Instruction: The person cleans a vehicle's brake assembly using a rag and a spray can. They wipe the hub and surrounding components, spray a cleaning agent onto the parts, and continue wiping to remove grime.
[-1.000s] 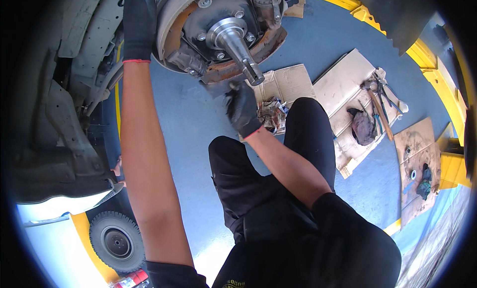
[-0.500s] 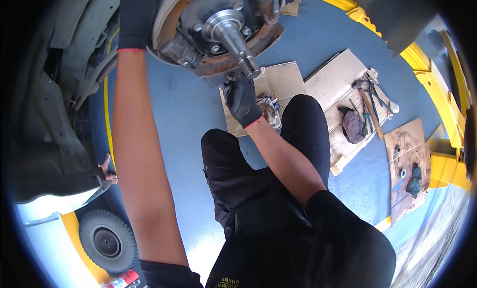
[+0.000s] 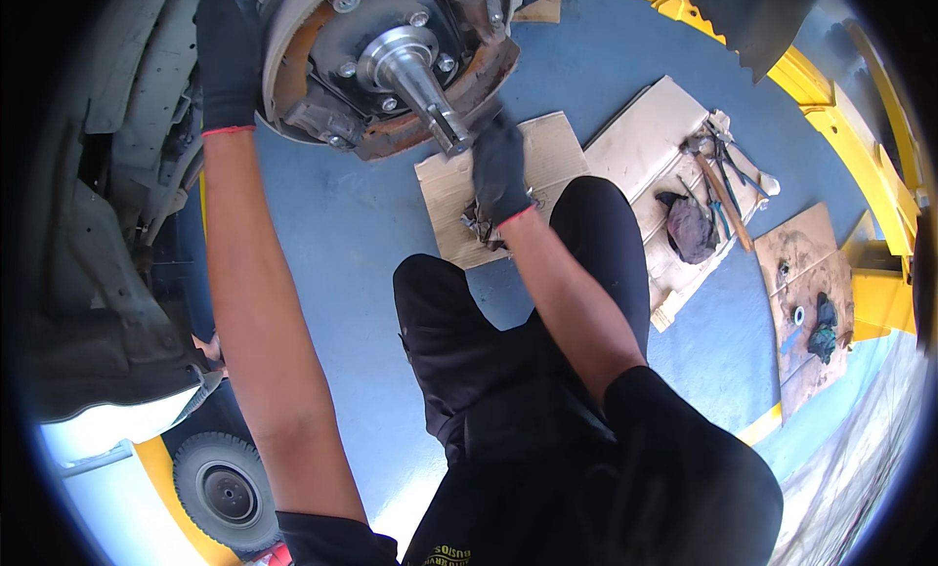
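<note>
A brake assembly with a bare metal spindle stands at the top of the view, ringed by bolts. Rusty brown brake shoes curve around it inside a backing plate. My left hand, in a black glove with a red cuff, is up at the plate's left edge; its fingers are hidden. My right hand, gloved the same way, is just right of the spindle tip, beside the lower shoe. Motion smears its fingers, so whatever they may hold cannot be made out.
Cardboard lies below the brake with crumpled scraps. Another sheet carries a hammer, pliers and a dark cloth. Farther right, stained cardboard holds small parts. Yellow lift arms stand right; a spare wheel lies lower left.
My right hand has moved from below the spindle tip to its right side. The view has shifted, so the brake and my left hand appear farther left.
</note>
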The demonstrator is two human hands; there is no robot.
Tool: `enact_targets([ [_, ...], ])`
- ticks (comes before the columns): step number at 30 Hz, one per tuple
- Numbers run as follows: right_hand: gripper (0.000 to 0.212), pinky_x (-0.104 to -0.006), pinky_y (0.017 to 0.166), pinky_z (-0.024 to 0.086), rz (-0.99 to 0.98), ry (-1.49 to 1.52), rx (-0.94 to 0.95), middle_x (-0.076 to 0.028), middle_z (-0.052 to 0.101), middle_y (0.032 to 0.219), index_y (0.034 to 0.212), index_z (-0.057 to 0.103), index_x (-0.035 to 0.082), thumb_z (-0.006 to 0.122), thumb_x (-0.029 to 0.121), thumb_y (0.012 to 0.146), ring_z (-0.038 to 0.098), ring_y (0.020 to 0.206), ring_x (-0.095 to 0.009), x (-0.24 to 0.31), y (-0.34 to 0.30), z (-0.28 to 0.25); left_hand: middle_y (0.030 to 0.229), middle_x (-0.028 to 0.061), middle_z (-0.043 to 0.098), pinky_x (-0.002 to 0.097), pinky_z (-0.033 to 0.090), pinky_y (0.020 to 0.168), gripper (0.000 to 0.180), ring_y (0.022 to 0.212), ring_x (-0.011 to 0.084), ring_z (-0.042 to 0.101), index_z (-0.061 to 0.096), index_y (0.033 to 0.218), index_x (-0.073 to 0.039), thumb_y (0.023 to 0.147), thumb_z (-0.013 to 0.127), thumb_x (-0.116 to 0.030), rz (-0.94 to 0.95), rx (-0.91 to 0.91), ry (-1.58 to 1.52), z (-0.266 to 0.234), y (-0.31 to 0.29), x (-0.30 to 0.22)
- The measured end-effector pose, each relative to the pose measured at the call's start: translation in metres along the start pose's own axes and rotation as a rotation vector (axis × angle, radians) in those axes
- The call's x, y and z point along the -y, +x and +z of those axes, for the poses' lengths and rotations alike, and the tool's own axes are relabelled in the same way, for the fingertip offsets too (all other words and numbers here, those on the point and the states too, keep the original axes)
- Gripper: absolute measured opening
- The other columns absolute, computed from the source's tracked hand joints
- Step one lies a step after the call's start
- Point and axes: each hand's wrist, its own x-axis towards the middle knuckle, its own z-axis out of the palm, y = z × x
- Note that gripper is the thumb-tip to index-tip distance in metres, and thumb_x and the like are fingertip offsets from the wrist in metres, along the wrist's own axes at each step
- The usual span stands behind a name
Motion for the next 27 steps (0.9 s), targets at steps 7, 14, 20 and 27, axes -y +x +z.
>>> enact_targets([
  [7, 0.035, -0.0280, 0.071, 0.047, -0.149, -0.094, -0.102, 0.002, 0.070, 0.105, 0.133, 0.071, 0.002, 0.055, 0.005, 0.102, 0.057, 0.086, -0.007, 0.018, 0.018, -0.018, 0.101, 0.0137, 0.080, 0.0373, 0.058, 0.094, 0.057, 0.093, 0.0223, 0.074, 0.075, 0.114, 0.004, 0.119, 0.042, -0.043, 0.088, 0.068, 0.098, -0.010, 0.007, -0.006],
  [14, 0.028, -0.0335, 0.073, 0.051, -0.032, 0.103, -0.078, -0.001, 0.067, 0.097, 0.125, 0.071, -0.003, 0.053, 0.004, 0.105, 0.056, 0.081, -0.014, 0.012, 0.025, -0.026, 0.126, 0.0201, 0.077, 0.0451, 0.058, 0.100, 0.040, 0.112, 0.0358, 0.075, 0.058, 0.144, 0.001, 0.114, 0.050, -0.024, 0.390, 0.020, 0.879, -0.023, -0.009, -0.005],
  [20, 0.021, -0.0492, 0.083, 0.052, -0.354, -0.252, -0.204, -0.020, 0.071, 0.103, 0.111, 0.072, 0.001, 0.058, 0.014, 0.102, 0.066, 0.099, -0.040, -0.027, 0.016, -0.010, 0.112, 0.0143, 0.079, 0.0400, 0.057, 0.100, 0.049, 0.103, 0.0256, 0.074, 0.071, 0.125, 0.002, 0.119, 0.042, -0.037, 0.010, 0.011, -0.192, -0.019, 0.009, 0.016],
  [27, 0.021, -0.0471, 0.080, 0.055, -0.294, -0.257, -0.043, -0.021, 0.074, 0.102, 0.107, 0.073, 0.003, 0.063, 0.002, 0.089, 0.069, 0.098, -0.043, -0.019, 0.035, -0.030, 0.122, 0.0125, 0.078, 0.0376, 0.053, 0.109, 0.058, 0.112, 0.0206, 0.070, 0.072, 0.133, 0.001, 0.122, 0.037, -0.044, 0.255, -0.256, -0.014, 0.011, -0.008, 0.012],
])
